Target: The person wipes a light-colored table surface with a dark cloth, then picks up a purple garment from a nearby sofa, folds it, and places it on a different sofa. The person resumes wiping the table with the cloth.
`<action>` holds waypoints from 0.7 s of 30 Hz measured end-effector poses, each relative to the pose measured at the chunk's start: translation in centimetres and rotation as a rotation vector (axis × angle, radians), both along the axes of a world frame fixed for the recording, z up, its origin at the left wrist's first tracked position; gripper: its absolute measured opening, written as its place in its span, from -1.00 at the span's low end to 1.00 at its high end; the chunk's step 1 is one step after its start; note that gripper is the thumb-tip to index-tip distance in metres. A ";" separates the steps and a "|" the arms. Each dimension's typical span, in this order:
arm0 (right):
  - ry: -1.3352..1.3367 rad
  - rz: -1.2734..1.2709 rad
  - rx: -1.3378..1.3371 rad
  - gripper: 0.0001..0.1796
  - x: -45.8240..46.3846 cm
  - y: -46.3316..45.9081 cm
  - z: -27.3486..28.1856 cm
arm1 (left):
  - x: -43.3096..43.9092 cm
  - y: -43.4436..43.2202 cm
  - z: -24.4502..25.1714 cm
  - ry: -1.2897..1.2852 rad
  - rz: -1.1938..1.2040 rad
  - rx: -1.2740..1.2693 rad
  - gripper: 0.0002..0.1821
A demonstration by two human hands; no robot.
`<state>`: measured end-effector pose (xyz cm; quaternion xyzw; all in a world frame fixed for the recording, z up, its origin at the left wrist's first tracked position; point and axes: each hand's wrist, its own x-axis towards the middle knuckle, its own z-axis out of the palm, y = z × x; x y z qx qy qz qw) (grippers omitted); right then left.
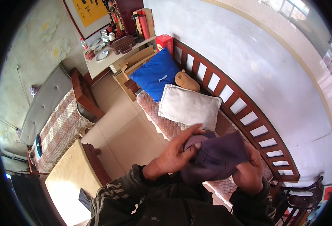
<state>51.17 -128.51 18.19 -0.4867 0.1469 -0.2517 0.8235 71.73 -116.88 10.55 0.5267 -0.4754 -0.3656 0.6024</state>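
Note:
A dark purple piece of cloth point(219, 155), bunched or partly folded, hangs before my chest; I cannot tell what kind of item it is. My left hand point(177, 151) grips its left side, the thumb over a lighter purple fold and the fingers partly behind it. At its right side my right hand point(249, 169) holds on, with most of its fingers hidden by the cloth. Beyond both hands, a white cushion point(190, 106) lies on the quilted pink seat cover point(151, 108) of a wooden settee.
A blue cushion point(157, 75) and a brown plush toy point(186, 81) rest by the slatted wooden backrest point(228, 93). A stone-topped table point(67, 172) stands left, near a grey couch point(45, 104). At the back, a side table point(94, 66) bears plates and a brown case point(123, 45).

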 end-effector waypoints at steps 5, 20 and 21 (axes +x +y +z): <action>-0.201 0.144 0.225 -0.58 2.1 -1.0 -0.4 | -0.9 0.3 -3.2 0.436 -0.456 0.098 -0.13; 0.213 0.362 -0.374 -0.20 5.2 0.7 -8.9 | -1.2 -1.9 4.4 0.747 0.121 -0.020 -0.52; 0.226 0.291 -0.363 -0.18 5.7 0.9 -9.7 | -1.5 -2.2 4.9 0.646 0.129 -0.016 -0.52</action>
